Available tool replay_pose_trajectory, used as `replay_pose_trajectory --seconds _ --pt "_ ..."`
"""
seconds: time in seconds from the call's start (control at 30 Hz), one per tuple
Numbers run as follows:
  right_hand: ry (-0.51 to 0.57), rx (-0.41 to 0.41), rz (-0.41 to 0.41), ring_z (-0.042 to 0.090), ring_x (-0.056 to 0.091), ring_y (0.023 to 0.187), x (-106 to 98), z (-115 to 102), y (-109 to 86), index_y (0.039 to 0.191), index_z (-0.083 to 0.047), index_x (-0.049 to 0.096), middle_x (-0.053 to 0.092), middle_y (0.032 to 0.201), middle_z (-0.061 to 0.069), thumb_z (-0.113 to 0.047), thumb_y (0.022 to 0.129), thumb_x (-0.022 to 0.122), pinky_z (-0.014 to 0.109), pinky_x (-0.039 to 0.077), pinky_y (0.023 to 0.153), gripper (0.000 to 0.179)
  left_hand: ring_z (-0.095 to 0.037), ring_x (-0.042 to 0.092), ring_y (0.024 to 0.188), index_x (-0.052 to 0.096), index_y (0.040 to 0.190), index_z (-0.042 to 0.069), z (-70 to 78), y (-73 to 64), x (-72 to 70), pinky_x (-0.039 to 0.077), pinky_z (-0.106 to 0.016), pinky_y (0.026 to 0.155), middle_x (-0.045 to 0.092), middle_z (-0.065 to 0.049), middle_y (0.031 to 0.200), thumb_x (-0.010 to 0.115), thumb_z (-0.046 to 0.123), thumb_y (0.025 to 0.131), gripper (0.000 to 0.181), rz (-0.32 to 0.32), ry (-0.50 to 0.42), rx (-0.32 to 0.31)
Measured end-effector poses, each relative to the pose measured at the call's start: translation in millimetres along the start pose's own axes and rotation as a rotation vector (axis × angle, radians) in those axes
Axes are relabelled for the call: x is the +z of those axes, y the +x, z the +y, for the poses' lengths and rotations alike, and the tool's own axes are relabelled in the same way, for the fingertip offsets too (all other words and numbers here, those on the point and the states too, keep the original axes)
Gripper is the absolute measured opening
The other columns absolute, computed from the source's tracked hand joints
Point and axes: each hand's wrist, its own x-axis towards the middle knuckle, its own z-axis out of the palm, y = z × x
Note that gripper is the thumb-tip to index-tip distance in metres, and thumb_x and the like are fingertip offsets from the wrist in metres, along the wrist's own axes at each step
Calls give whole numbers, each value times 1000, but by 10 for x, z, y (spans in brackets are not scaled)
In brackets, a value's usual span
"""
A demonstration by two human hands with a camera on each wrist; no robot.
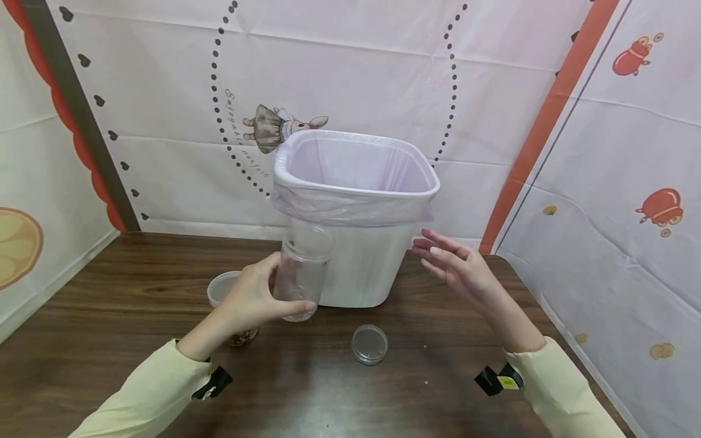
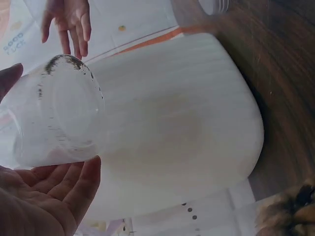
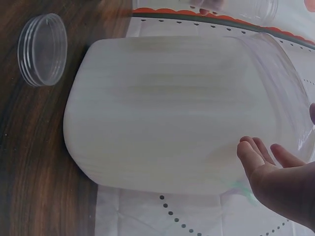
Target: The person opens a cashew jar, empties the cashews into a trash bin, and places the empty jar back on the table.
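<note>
White bin (image 1: 361,261) stands behind the hand-held jar (image 1: 302,274).

dark wood-grain bench (image 1: 274,377) beneath the left hand (image 1: 254,292) and right hand (image 1: 460,267), pale sheen (image 1: 339,407) nearer than both, creased white printed wall cloth (image 1: 350,73) beyond them, orange stripe (image 1: 547,121) behind the right, orange-slice print (image 1: 19,246) left of the left hand

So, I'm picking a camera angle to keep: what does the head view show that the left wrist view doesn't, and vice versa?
Only the head view: the open top of the white bin, the rabbit print and the yellow sleeves.
Only the left wrist view: dark specks round the clear jar's near end.
Both: jar, bin, left hand, right hand, table.
</note>
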Motion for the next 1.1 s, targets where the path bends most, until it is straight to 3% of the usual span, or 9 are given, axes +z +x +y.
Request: replay_pose_trajectory --seconds 0.17,0.33,0.53,0.83,1.1 --pt "-10 -2 -8 10 57 111 2 55 -29 126 -8 52 62 115 1 -6 94 47 24 44 93 32 -14 57 87 57 110 10 -33 3 91 47 -32 74 61 -2 98 83 36 60 62 6 6 12" --pt "-20 11 -6 10 57 111 17 112 -54 123 -12 55 62 115 1 -6 93 49 25 44 93 31 -14 58 88 57 110 13 -83 -7 173 47 -33 74 63 0 98 84 36 59 63 -11 -6 0" --pt "-45 23 -27 11 56 111 34 187 -58 133 1 43 62 114 0 -5 93 49 25 44 93 41 -12 59 82 58 107 15 -121 -21 273 47 -30 71 65 3 92 83 37 57 60 -34 27 -45" --pt "-120 92 -40 9 57 111 71 305 -66 136 17 22 61 114 -2 -9 93 51 26 43 94 58 -19 62 88 58 113 6 -235 -32 446 48 -35 75 68 -5 96 84 37 55 70 -73 88 -62" --pt "-146 128 -33 9 56 110 90 398 -63 137 17 20 51 128 18 -10 92 53 27 43 95 62 -20 62 89 56 112 6 -310 -36 567 48 -35 77 67 -4 96 85 35 54 71 -96 85 -105"
